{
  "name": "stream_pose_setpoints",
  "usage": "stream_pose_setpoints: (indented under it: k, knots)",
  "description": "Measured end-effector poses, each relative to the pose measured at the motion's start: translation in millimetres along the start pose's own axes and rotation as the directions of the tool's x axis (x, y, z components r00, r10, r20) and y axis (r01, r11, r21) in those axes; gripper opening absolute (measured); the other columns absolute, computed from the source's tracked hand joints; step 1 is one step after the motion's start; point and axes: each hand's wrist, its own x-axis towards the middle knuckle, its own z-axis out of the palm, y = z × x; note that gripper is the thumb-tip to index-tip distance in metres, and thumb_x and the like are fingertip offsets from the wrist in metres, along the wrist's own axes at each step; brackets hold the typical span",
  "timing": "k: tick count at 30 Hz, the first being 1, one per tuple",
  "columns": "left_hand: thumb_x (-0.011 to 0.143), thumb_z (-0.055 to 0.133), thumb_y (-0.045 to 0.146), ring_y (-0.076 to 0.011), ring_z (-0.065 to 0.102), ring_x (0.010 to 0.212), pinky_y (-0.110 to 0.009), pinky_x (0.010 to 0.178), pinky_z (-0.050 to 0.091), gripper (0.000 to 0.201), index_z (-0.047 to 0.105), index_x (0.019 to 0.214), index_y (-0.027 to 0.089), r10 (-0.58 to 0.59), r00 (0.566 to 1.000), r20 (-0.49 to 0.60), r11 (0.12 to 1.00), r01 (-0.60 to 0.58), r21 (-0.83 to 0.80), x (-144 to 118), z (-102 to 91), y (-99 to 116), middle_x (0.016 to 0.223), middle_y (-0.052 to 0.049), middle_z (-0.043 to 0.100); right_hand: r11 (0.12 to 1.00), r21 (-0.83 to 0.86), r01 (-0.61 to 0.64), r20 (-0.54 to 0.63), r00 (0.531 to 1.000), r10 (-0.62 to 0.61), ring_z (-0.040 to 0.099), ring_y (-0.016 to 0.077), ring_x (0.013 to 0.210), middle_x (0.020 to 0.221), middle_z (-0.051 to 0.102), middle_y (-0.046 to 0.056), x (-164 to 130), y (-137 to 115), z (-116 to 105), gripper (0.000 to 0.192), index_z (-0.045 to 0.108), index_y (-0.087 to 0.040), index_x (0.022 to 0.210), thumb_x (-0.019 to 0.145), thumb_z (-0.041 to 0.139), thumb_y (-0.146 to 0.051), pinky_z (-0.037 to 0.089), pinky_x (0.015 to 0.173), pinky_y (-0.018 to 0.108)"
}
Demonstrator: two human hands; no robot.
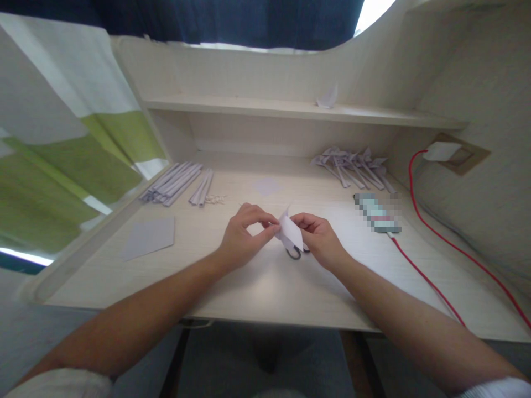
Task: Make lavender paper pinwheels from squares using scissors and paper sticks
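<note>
White paper [290, 231], a small folded piece, sat at the centre of the frame, pinched between both hands just above the desk [265, 282]. The left hand [243, 235] had its thumb and forefinger closed on the paper's left edge, the other fingers curled above. The right hand [319, 240] gripped the paper's right side from behind, fingers together on it. Below the paper, dark scissors [295, 253] lay on the desk, mostly hidden; only the loops of the handles showed, and whether the right hand touched them could not be told.

At centre left, a bundle of pale strips [172, 182] lay slanted on the desk, with a smaller bundle [202, 188] just beside it and a few tiny white bits [215, 198] near that. A flat grey sheet [150, 236] lay lower left, well apart from the hands. A small pale square [267, 186] lay above the hands, near the back of the desk. At upper right, a heap of folded pinwheels [352, 165] lay near the back wall. Just below it was a blurred phone [377, 213], with a red cable [427, 282] running from it toward the lower right and another stretch looping up to a white plug [442, 150] in the wall at the right. One folded piece [327, 98] stood on the shelf [249, 106] above the desk. A green and white curtain [62, 160] filled the left of the frame.
</note>
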Motion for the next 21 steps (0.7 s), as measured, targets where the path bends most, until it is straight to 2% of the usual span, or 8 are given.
stream_pose_setpoints:
  k: [7,14,21]
  knots:
    - [0.084,0.072,0.023,-0.0183,0.06,0.084,-0.037,0.082,0.046,0.003,0.073,0.081,0.023,-0.011,1.0,0.002,1.0,0.011,-0.007,-0.8,0.6,-1.2,0.081,-0.001,0.071,1.0,0.0,0.016,0.002,1.0,-0.016,0.049,0.0091,0.052,0.064,0.062,-0.002,-1.4,-1.2,0.7,0.016,0.065,-0.017,0.081,0.076,0.074,-0.03,0.036,0.05,0.023]
    - [0.084,0.071,0.024,-0.0188,0.061,0.084,-0.037,0.082,0.047,0.003,0.073,0.082,0.023,-0.003,1.0,0.006,1.0,0.003,-0.024,-2.4,1.5,-3.8,0.082,-0.002,0.071,0.999,0.037,0.0,0.048,0.999,-0.002,0.06,0.0141,0.059,0.065,0.067,0.0,-1.4,1.0,0.8,0.013,0.061,-0.019,0.083,0.079,0.069,-0.028,0.042,0.055,0.025]
    - [0.084,0.071,0.024,-0.0182,0.062,0.083,-0.037,0.082,0.048,0.004,0.072,0.081,0.023,-0.011,1.0,0.001,0.999,0.011,-0.035,-2.1,1.6,-3.0,0.081,-0.002,0.071,1.0,0.024,-0.007,0.021,1.0,0.007,0.054,0.0109,0.053,0.063,0.065,-0.002,-1.9,0.2,1.2,0.012,0.06,-0.018,0.081,0.079,0.069,-0.026,0.037,0.051,0.023]
